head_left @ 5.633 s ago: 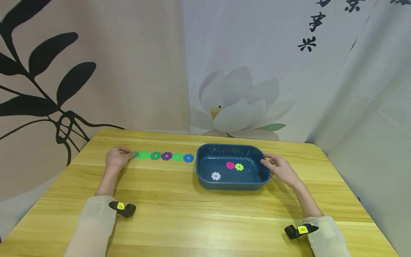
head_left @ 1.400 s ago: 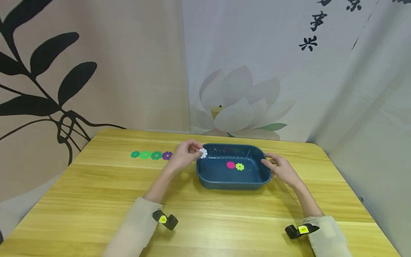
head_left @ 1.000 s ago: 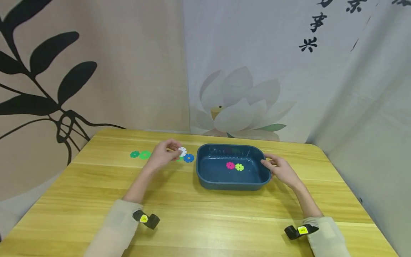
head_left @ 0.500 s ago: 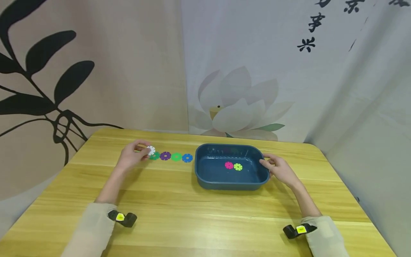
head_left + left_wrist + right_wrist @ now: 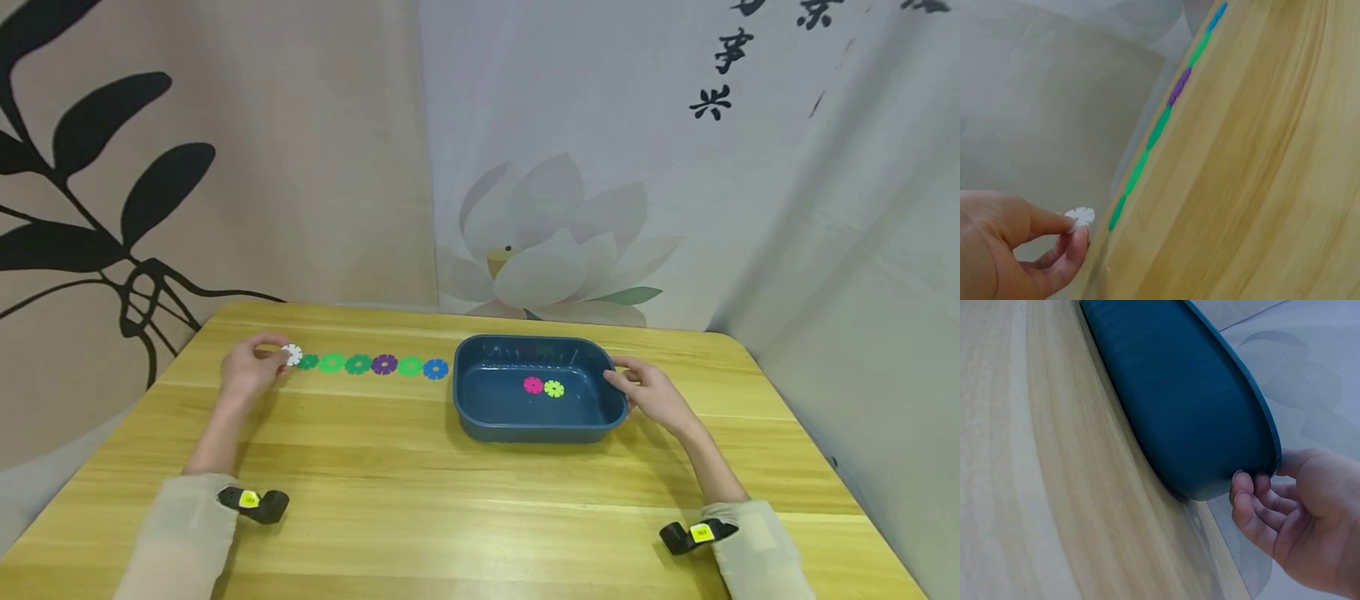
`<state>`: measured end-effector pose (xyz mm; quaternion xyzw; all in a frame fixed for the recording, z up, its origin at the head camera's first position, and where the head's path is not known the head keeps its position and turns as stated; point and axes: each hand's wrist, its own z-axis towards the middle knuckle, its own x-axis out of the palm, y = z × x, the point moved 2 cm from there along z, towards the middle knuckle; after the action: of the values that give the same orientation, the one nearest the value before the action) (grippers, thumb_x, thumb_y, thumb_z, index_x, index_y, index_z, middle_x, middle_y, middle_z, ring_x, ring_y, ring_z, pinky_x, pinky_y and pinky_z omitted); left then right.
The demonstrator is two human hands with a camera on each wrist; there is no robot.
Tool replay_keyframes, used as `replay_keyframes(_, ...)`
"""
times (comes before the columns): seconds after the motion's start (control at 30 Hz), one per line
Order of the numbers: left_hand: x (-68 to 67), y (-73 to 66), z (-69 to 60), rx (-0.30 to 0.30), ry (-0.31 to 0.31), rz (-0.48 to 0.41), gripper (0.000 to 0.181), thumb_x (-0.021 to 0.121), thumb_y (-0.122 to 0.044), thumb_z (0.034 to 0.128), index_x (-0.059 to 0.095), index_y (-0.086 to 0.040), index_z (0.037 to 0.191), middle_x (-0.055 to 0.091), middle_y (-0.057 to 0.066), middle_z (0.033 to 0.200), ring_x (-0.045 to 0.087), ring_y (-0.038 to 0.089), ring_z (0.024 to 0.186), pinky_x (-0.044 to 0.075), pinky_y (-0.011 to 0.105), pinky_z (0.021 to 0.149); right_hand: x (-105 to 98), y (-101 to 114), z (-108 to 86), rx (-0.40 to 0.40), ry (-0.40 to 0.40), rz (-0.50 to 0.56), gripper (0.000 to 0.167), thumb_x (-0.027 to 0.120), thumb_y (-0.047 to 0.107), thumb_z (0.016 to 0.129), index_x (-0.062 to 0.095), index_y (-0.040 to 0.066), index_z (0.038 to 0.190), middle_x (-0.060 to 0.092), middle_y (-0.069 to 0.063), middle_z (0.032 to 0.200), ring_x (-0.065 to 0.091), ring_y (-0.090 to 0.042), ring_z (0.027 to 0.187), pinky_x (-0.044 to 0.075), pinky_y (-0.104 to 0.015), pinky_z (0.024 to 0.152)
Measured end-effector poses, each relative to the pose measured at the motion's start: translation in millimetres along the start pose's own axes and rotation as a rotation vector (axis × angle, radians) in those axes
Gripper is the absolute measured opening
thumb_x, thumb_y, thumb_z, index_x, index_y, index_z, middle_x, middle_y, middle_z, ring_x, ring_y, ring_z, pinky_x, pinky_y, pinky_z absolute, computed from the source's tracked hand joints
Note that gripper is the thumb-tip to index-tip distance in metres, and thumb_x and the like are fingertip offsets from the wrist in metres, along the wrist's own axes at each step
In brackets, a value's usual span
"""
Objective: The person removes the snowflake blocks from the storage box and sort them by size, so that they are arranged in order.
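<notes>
My left hand (image 5: pixel 249 369) pinches a white snowflake disc (image 5: pixel 292 355) between thumb and fingers, at the left end of a row of discs. In the left wrist view, the white disc (image 5: pixel 1082 216) is tilted up, apart from the last green disc (image 5: pixel 1117 214). The row runs from that dark green disc (image 5: pixel 308 362) through more greens and a purple disc (image 5: pixel 384 364) to a blue disc (image 5: pixel 436 369). My right hand (image 5: pixel 652 396) holds the right end of a dark blue basin (image 5: pixel 536 434), thumb on the rim and fingers against the outer wall.
A pink disc (image 5: pixel 533 385) and a yellow-green disc (image 5: pixel 554 389) lie side by side inside the basin. The wooden table (image 5: pixel 420 508) ends at a printed curtain (image 5: pixel 345 167) behind. The row lies near the table's far edge.
The white disc has left the basin; my left hand has carried it leftward over the row to its left end. My right hand and the basin have stayed put.
</notes>
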<state>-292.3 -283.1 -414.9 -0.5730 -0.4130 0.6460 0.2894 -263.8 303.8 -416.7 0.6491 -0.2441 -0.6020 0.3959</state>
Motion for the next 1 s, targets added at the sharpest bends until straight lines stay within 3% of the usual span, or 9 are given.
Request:
replay_keyframes(0.17,-2.3,11.0,7.9,-0.007,-0.047,0.049,0.031,0.058,-0.004,0.0978,0.059,0.011,0.125,0.07,0.014,0.086,0.063,0.005,0.062,0.05,0.019,0.054,1,-1,0.6,0.0,0.005,0.002,0.056,0.059,0.029,0.104,0.045,-0.005,0.146,0.066,-0.018,0.092,0.061,-0.025,0.058,0.056,-0.045,0.061)
replay_keyframes(0.3,-2.4,17.4,13.7,0.011,-0.081,0.131,0.03,0.058,-0.004,0.0966,0.061,0.012,0.122,0.07,0.018,0.085,0.059,0.005,0.061,0.048,0.02,0.052,1,-1,-0.1,0.01,0.014,0.016,0.057,0.059,0.029,0.104,0.043,-0.004,0.147,0.064,-0.017,0.088,0.06,-0.032,0.06,0.056,-0.047,0.064)
replay_keyframes(0.5,0.0,20.8,17.1,0.058,-0.124,0.265,0.028,0.06,-0.01,0.0963,0.066,0.01,0.116,0.069,0.029,0.1,0.06,0.023,0.075,0.043,0.028,0.062,1,1,-0.2,0.015,0.014,0.021,0.058,0.058,0.031,0.104,0.043,-0.004,0.148,0.063,-0.016,0.085,0.06,-0.038,0.061,0.056,-0.047,0.064)
replay_keyframes(0.63,1.9,21.4,17.1,0.044,-0.101,0.259,0.029,0.059,-0.011,0.0984,0.065,0.01,0.118,0.066,0.033,0.109,0.061,0.034,0.088,0.044,0.032,0.066,1,-1,0.9,0.023,0.009,0.014,0.057,0.058,0.03,0.105,0.043,-0.004,0.147,0.065,-0.017,0.089,0.06,-0.032,0.06,0.057,-0.045,0.064)
replay_keyframes(0.77,2.0,23.0,16.8,0.017,-0.072,0.246,0.029,0.058,-0.012,0.0997,0.065,0.009,0.12,0.062,0.034,0.115,0.058,0.035,0.091,0.044,0.033,0.067,0,-3,1.8,0.026,0.011,0.019,0.056,0.056,0.028,0.106,0.042,-0.006,0.148,0.065,-0.017,0.09,0.06,-0.034,0.061,0.056,-0.046,0.065)
replay_keyframes(1.0,-0.4,24.6,17.1,-0.007,-0.101,0.22,0.032,0.06,-0.013,0.0961,0.065,0.009,0.118,0.066,0.03,0.111,0.06,0.035,0.093,0.045,0.032,0.068,1,-2,1.9,0.025,0.009,0.016,0.054,0.056,0.026,0.106,0.042,-0.005,0.148,0.065,-0.016,0.089,0.059,-0.03,0.06,0.056,-0.044,0.064)
